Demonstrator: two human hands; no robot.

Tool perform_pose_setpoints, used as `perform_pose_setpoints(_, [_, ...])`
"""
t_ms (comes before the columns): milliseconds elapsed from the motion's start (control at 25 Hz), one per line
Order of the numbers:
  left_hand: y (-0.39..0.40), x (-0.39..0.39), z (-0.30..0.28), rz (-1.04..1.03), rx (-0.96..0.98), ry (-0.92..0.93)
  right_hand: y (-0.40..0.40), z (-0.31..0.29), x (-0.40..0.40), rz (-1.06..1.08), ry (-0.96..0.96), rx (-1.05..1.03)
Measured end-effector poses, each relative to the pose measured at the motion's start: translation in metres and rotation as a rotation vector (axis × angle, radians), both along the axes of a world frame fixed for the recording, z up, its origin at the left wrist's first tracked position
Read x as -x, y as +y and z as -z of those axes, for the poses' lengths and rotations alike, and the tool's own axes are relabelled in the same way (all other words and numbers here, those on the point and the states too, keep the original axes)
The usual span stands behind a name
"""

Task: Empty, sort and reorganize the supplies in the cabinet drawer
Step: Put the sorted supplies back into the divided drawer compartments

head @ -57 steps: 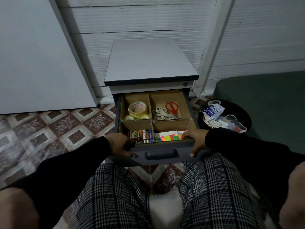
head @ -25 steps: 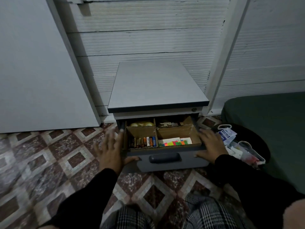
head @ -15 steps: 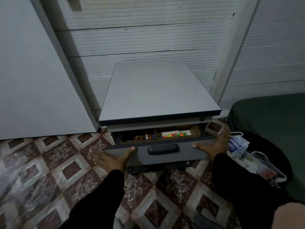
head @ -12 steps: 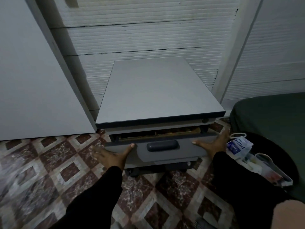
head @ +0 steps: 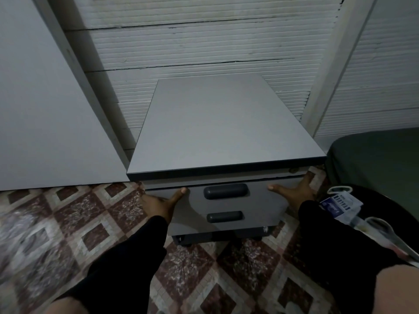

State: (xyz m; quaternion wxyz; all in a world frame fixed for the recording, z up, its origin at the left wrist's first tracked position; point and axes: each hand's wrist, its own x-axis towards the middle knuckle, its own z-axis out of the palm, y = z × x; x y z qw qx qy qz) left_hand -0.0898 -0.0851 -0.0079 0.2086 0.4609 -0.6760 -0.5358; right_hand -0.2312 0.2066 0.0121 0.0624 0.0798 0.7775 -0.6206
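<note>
My flat, spread left hand (head: pixel 159 203) and right hand (head: pixel 297 192) press the outer corners of the grey top drawer front (head: pixel 260 196), holding nothing, to seat it squarely in the grey wheeled cabinet (head: pixel 222 134); the sorted supplies sit inside.

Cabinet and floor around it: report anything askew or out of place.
The cabinet looks square, its top drawer pushed in. Odd: loose supplies lie heaped on the dark round thing at its right, outside the drawer.
</note>
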Motion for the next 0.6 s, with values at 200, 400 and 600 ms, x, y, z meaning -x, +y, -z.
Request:
perform_pose_setpoints(200, [0.0,0.002,-0.009,0.039,-0.035,0.034,0.007,0.003,0.003,-0.014,0.035,-0.073])
perform_pose_setpoints(400, [-0.001,-0.001,-0.013,0.073,-0.058,0.044,0.006,-0.01,-0.006,-0.019,0.07,-0.111])
perform_pose_setpoints(600, [0.003,-0.022,-0.007,-0.062,-0.045,0.008,0.023,-0.026,-0.035,-0.055,-0.04,0.153])
